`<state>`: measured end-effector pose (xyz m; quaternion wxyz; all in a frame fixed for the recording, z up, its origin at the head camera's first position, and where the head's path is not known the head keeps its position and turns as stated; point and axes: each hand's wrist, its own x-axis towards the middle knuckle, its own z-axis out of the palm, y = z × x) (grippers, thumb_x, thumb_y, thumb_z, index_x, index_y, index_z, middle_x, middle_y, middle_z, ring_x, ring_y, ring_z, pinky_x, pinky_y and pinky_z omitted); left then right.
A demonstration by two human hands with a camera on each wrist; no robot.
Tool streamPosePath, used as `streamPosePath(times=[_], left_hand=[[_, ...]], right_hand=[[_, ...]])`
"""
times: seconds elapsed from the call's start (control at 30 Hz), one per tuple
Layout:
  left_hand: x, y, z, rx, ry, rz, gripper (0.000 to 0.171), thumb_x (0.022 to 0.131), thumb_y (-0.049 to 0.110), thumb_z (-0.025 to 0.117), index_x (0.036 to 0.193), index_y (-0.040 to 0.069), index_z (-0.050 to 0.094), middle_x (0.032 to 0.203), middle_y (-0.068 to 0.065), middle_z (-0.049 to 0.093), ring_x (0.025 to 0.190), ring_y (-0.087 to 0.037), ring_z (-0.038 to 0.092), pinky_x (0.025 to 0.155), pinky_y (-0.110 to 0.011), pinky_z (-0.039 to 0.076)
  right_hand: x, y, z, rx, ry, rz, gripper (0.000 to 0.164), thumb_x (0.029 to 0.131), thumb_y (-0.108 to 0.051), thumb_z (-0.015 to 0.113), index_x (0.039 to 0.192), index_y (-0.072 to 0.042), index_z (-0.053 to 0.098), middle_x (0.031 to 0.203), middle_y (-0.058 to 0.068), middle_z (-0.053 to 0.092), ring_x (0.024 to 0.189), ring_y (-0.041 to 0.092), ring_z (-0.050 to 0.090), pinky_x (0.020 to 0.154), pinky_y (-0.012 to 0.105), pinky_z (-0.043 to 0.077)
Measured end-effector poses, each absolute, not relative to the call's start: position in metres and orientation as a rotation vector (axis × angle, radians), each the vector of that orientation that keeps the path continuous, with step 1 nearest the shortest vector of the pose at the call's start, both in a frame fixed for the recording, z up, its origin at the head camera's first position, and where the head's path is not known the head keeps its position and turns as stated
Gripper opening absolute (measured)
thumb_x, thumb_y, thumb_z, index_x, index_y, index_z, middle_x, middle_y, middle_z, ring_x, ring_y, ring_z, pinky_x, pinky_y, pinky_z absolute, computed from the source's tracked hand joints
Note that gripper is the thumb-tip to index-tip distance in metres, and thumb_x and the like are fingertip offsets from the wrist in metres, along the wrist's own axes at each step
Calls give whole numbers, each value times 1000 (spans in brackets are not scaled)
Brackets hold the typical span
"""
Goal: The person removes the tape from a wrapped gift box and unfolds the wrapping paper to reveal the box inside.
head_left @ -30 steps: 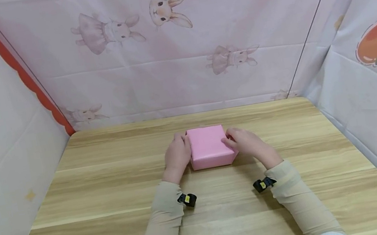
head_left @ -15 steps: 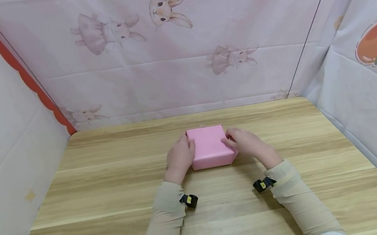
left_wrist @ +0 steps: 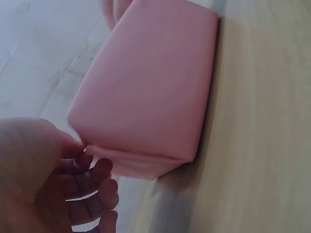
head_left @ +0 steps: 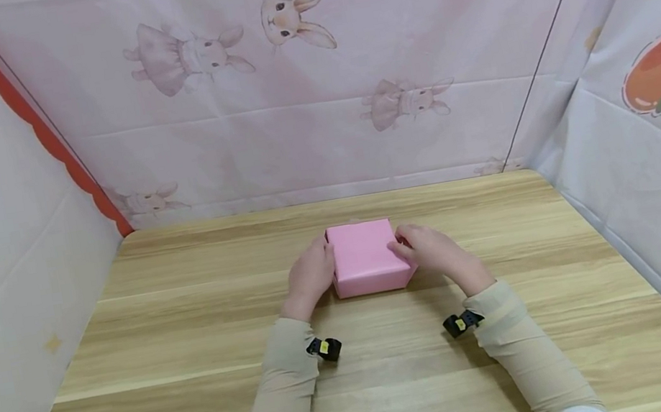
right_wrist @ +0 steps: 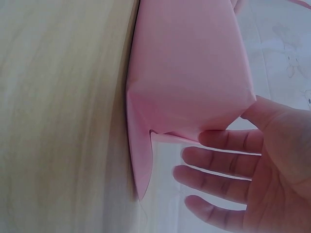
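A box in pink wrapping paper (head_left: 362, 248) lies near the middle of the wooden table. My left hand (head_left: 311, 271) is at its left end; in the left wrist view, thumb and index finger pinch the folded paper end (left_wrist: 131, 162) while the other fingers curl free below. On the opposite end, my right hand (head_left: 436, 247) has its thumb at the top edge and its index finger against the end paper, pinching it. A pointed paper flap (right_wrist: 140, 160) sticks out along the table there. The box's far side is hidden.
Wood-grain tabletop (head_left: 387, 386) spreads around the box. A rabbit-print cloth (head_left: 266, 136) hangs behind the table, with fruit-print cloths at both sides. Black wrist cameras (head_left: 328, 348) sit on both sleeves.
The left thumb first came onto the box's top, then slid back left to its edge, with the left wrist shifting slightly left. The right hand and the box stay in place.
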<state>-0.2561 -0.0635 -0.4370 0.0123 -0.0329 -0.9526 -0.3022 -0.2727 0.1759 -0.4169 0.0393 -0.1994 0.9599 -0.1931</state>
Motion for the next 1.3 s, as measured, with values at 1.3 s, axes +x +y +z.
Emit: streamPosePath(times=[1.3], left_hand=[[-260,-109,-439,30,-2978,-1067,32,102,36,43,111,11,60,99,-10,66,89,-26,60,82,-42,50]], right_hand=[[-271,175,-410,-583,2912,-581,29,100,-36,52,91,-9,57,75,4,54,69,17,50,62,29,39]])
